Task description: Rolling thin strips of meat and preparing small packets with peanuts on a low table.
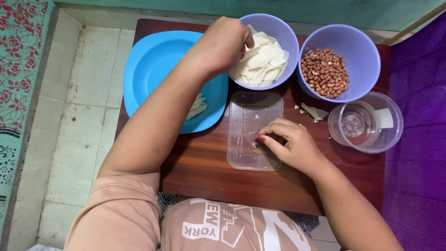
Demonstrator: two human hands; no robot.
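Left edge of view: pale tiled floor (88, 116) ran beside the wooden tabletop (204, 172). A blue plate (153, 65) sat on the tabletop's left part, below and left of the left hand's fingers; a few folded pale strips (196, 108) lay on it near its lower right rim, partly hidden by the forearm.

Left hand (225, 44) reached over the plate's upper right rim into the left lilac bowl (278, 30). Its fingers were curled down into the pile of white wrapper strips (262, 65); thumb lay against the top strips. Fingertips were hidden behind the knuckles, so I could not tell whether they pinched a strip or were merely bunched.

Directly under that bowl, a clear rectangular plastic lid (253, 116) lay flat on the tabletop. Right hand (295, 144) rested on its right edge, thumb and forefinger pressed together at the tips on the plastic; anything between them was too small to make out.

Above and right of those fingers: scraps of white wrapper (312, 111) on the wood, then the second lilac bowl (362, 46) holding peanuts (325, 72). Just right of the right hand's fingers stood a clear round container (392, 125) with one white piece (383, 117) inside it.
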